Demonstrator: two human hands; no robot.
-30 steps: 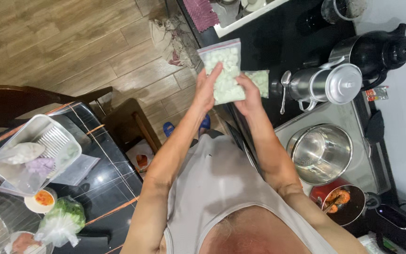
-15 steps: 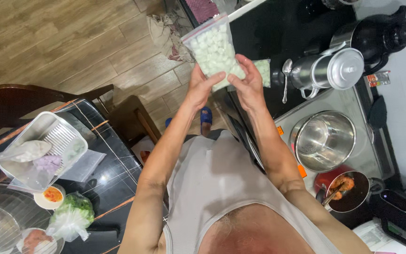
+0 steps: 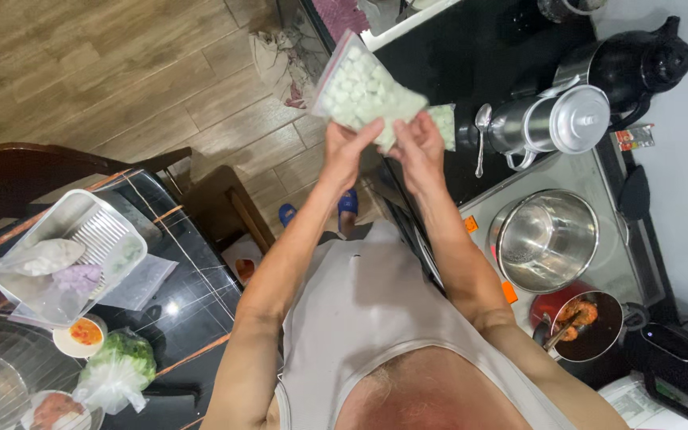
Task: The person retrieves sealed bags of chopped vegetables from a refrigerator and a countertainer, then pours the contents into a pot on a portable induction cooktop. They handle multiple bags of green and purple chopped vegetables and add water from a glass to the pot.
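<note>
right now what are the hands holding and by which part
Both hands, left hand and right hand, hold a clear plastic bag of small white pieces up in front of the person, gripping it along its lower edge with the fingers.

Clear plastic bag (image 3: 364, 95) of small white pieces, tilted, held up over the counter's (image 3: 471, 72) left edge.

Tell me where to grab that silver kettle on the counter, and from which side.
Take the kettle by its curved handle, which juts from the body toward the steel pot. Come in from that side; the spoon lies on the other side, toward the bag.
</note>
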